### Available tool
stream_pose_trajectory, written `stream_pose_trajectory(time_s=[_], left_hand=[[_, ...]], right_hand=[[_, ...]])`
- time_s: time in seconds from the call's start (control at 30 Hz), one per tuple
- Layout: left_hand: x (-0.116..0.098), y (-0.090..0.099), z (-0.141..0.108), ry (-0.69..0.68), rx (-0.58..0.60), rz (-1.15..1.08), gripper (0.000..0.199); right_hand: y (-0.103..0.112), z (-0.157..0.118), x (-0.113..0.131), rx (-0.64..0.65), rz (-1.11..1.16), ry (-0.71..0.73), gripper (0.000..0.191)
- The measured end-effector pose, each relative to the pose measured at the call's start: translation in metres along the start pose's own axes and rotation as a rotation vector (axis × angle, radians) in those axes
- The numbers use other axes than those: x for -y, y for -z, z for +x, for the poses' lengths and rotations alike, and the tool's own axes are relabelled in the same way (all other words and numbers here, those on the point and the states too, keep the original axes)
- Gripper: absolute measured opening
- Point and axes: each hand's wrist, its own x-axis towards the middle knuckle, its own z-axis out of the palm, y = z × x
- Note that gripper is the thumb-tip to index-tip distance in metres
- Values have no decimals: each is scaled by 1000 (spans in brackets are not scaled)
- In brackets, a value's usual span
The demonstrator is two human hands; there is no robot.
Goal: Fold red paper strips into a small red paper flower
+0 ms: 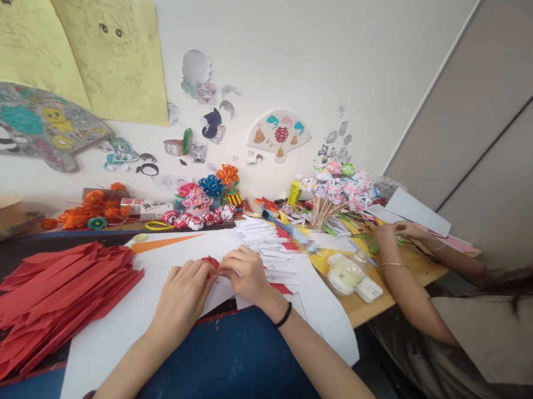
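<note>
My left hand [183,294] and my right hand [246,274] meet over the white sheet, fingertips pinched together. Between them is a small red paper piece [210,260], mostly covered by the fingers, so its full shape is hidden. My right wrist wears a black band. To the left of my hands lies a large pile of folded red paper strips [61,301]. Just beyond my right hand, white folded paper strips [257,238] are stacked in a row, with some red paper beneath. The white sheet [109,334] spreads under both hands.
On the right, a co-worker's hands [386,234] work near green strips. A round jar [347,275] stands by the sheet. White paper flowers on sticks [334,191], a yellow bottle [295,190], orange flowers [97,207] and red-white paper balls [196,222] line the wall.
</note>
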Motion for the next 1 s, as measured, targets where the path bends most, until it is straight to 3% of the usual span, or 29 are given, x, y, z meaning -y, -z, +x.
stream_pose_trajectory(time_s=[0.07,0.2,0.37,0.5,0.77,1.0], left_hand=[[3,0,-1,51,-50,19,20],[6,0,-1,113,-141,-6,18],[3,-2,-2,154,-62,-147,21],[0,-4,-2,176,7,-83,24],[-6,-1,1,179,-42,98,20],[9,2,2,266,-71,-99,19]], right_hand=[[2,2,5,-32,-6,-27,11],[2,3,10,-13,-32,-3,29],[-6,-1,6,56,-166,55,35],[-8,-2,5,143,-187,95,36],[-9,0,10,172,-110,54,30],[-7,1,14,196,-1,20,22]])
